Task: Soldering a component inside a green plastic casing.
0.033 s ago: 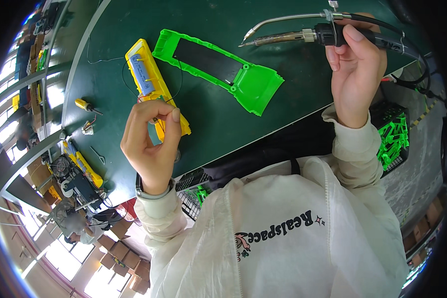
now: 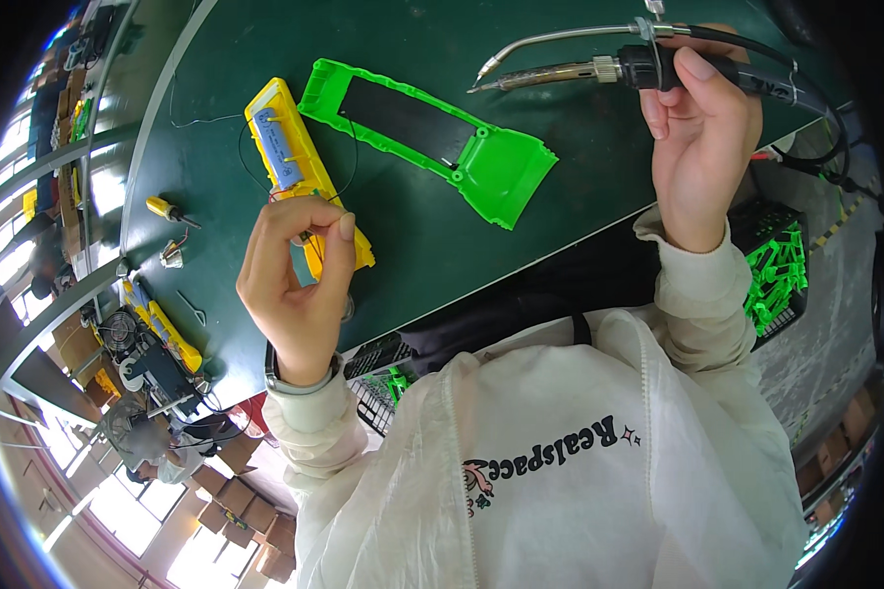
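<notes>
My right hand (image 2: 705,137) grips a soldering iron (image 2: 560,75) by its black handle. A thin metal tube (image 2: 550,34) is clamped along the iron, and both tips point left over the bench. My left hand (image 2: 300,270) is pinched closed over the lower part of a yellow plastic housing (image 2: 309,162), at the end of a thin dark wire (image 2: 356,157). The fingers partly hide what lies there. A blue cylindrical battery (image 2: 278,147) sits in the housing, with thin wires near its lower end. Beside it lies a green plastic shell (image 2: 506,172) with a black inner panel.
On the green bench (image 2: 442,265), a yellow-handled screwdriver (image 2: 163,208) lies left, with more yellow housings (image 2: 167,329) and a black device (image 2: 157,368) below. A crate of green parts (image 2: 778,275) stands beyond the bench edge at right. The iron's black cable (image 2: 835,147) loops at far right.
Everything has shifted very slightly left in the picture, the iron's tip included. Both hands keep the same grip.
</notes>
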Demonstrator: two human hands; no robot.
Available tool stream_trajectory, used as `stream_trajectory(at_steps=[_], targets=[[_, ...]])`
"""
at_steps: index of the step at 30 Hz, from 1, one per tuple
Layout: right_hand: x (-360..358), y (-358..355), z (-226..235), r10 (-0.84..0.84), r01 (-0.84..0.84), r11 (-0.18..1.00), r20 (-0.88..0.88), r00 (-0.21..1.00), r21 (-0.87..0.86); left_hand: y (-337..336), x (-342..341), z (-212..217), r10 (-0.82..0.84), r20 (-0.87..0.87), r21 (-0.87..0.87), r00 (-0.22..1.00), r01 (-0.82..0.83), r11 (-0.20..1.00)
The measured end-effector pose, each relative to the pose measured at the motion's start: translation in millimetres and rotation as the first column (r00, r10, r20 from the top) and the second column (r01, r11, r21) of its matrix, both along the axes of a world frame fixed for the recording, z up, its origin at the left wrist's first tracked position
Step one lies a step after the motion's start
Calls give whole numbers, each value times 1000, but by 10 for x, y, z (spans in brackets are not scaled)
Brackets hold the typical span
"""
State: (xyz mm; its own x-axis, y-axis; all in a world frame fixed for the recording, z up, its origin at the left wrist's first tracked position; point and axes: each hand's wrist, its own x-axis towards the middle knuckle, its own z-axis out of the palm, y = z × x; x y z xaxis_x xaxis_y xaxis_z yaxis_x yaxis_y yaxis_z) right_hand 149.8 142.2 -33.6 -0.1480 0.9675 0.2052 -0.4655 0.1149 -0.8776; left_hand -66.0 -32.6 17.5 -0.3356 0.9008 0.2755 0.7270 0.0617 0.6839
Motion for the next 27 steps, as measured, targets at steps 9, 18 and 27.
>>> stream_trajectory(at_steps=[9, 18, 27], targets=[[17, 14, -30, -5, 5, 1000, -17, 1000, -8, 76, -40, -35, 1, 98, 40, 995, -5, 999], [12, 20, -14, 8, -8, 1000, 1, 1000, 12, 223, -106, -24, -31, -146, 35, 989, 37, 999], [-23, -29, 35, -50, 49, 999, 71, 996, 19, 586, -261, 223, -360, -321, -97, 876, 348, 932]])
